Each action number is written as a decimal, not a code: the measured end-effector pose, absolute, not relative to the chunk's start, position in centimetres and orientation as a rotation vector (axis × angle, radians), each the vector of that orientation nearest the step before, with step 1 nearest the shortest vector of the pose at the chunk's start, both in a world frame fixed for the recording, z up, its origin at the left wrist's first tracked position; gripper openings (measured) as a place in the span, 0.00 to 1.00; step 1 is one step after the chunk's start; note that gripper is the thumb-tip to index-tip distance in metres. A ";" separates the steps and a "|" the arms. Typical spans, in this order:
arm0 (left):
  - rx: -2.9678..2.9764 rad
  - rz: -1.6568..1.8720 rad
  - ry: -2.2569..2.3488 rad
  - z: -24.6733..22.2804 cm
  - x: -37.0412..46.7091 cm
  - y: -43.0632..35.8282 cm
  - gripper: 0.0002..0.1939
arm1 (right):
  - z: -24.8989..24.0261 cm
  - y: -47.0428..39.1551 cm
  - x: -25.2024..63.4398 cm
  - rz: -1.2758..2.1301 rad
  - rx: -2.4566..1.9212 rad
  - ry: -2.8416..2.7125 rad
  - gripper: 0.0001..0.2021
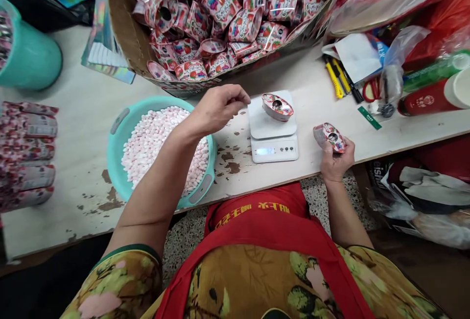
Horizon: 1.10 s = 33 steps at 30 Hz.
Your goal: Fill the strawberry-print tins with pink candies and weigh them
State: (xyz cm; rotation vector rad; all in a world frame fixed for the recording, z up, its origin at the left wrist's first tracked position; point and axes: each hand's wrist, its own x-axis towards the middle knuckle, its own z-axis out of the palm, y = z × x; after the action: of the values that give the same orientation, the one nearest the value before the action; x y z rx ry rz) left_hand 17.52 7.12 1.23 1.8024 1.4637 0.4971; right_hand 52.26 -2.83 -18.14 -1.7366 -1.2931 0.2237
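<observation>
My left hand [221, 107] hangs between the basin and the scale, its fingers curled in a pinch; whatever they hold, if anything, is too small to make out. Pale pink candies [149, 133] fill the turquoise basin [114, 159] beneath my left forearm. On the white digital scale [273, 130] lies a strawberry-printed oval candy container [273, 108] with a round hole facing up. The scale's display is lit. At the table's front edge, my right hand [338, 162] grips another strawberry-printed container [328, 136], its round hole also showing.
A cardboard box [127, 47] heaped with similar containers stands at the back. Filled packs [35, 157] are lined up at far left, below a turquoise bucket [35, 61]. Yellow cutters [336, 79], red scissors [370, 89] and a red cup [428, 101] lie at right.
</observation>
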 end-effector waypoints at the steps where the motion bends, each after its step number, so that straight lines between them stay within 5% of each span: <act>1: 1.772 0.535 1.482 1.6 16.6 6.3 0.09 | -18.2 -2.8 52.3 0.221 -1.737 -1.294 0.29; 9: 1.568 0.734 1.865 2.1 8.0 -1.2 0.08 | -18.4 -2.8 52.4 0.214 -1.753 -1.295 0.30; 18: 1.784 0.402 2.097 1.1 3.9 -4.5 0.09 | -18.0 -2.8 52.3 0.201 -1.772 -1.263 0.31; 22: 2.057 0.512 1.874 1.4 9.0 -0.4 0.10 | -17.7 -2.4 52.2 0.220 -1.794 -1.216 0.34; 26: 2.497 0.283 1.410 -0.3 19.7 5.8 0.27 | -17.6 -1.9 52.5 0.216 -1.774 -1.140 0.40; 29: 2.664 0.022 1.264 -2.6 25.4 9.5 0.19 | -17.8 -1.3 52.7 0.188 -1.824 -1.121 0.39; 33: 2.547 0.101 1.390 -1.8 24.1 10.3 0.19 | -17.7 -0.7 52.6 0.192 -1.863 -1.042 0.36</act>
State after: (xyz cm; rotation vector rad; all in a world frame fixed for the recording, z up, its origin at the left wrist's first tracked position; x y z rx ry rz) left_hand 24.10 10.32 -1.81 2.5474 1.3897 0.1008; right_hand 52.56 -0.71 -17.70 -1.8632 -1.0416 0.1919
